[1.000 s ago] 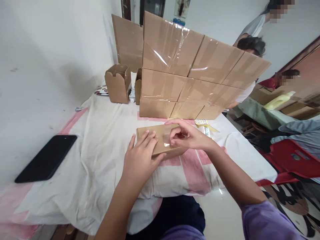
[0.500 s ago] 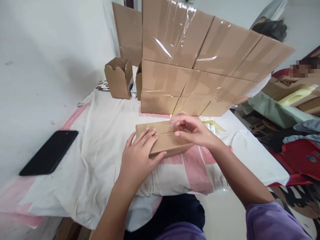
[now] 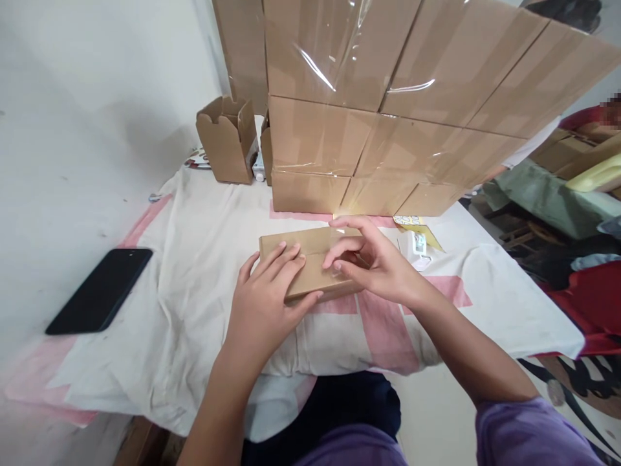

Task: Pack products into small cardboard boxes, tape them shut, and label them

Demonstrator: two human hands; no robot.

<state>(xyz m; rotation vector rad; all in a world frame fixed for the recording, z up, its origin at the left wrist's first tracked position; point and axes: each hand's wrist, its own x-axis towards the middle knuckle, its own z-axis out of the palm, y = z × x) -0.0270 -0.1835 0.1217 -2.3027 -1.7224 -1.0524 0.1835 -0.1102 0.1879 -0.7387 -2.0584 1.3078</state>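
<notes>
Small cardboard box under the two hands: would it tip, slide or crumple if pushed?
The box is low and flat, so it probably won't tip. It sits on wrinkled cloth, so it would likely drag rather than glide. The left hand lies flat on top with no visible dent, suggesting stiffness.

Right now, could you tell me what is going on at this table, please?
A person in a purple sleeve has both hands on a small flat cardboard box lying on a white and pink cloth. The left hand presses flat on its near left part; the right hand rests loosely curled fingers on its top. Behind stands a plastic-wrapped stack of cartons, with an open carton at the back left. A black phone lies to the left.
</notes>
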